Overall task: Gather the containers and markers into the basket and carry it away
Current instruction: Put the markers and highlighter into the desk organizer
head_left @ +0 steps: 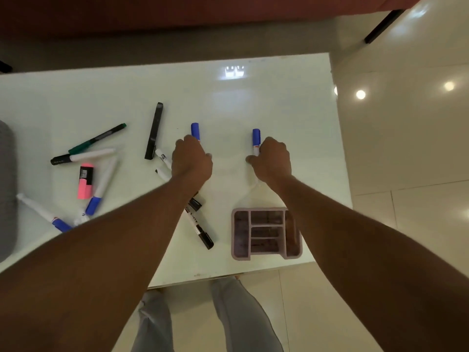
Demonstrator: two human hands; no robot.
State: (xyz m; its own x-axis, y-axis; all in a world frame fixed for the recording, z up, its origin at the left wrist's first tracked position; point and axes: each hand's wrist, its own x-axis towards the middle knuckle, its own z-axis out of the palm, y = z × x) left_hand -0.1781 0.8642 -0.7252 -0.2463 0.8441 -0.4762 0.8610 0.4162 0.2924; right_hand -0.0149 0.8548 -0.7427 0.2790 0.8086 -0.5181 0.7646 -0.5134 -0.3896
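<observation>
My left hand (pixel 191 158) is closed around a white marker with a blue cap (pixel 195 130) near the table's middle. Over to the right, my right hand (pixel 272 160) grips a second blue-capped marker (pixel 256 138). A pink compartmented basket (pixel 266 233) stands empty at the front right edge, just under my right forearm. Several markers lie loose on the left: a green pen (pixel 97 138), a black marker (pixel 154 130), a pink highlighter (pixel 85 181), blue-capped ones (pixel 101 189) and black-capped ones (pixel 199 226) beneath my left forearm.
The white glossy table (pixel 279 97) ends at the right, beyond which is tiled floor. A grey rounded object (pixel 7 189) sits at the left edge. A dark red sofa (pixel 177 13) stands behind the table. My legs show below the front edge.
</observation>
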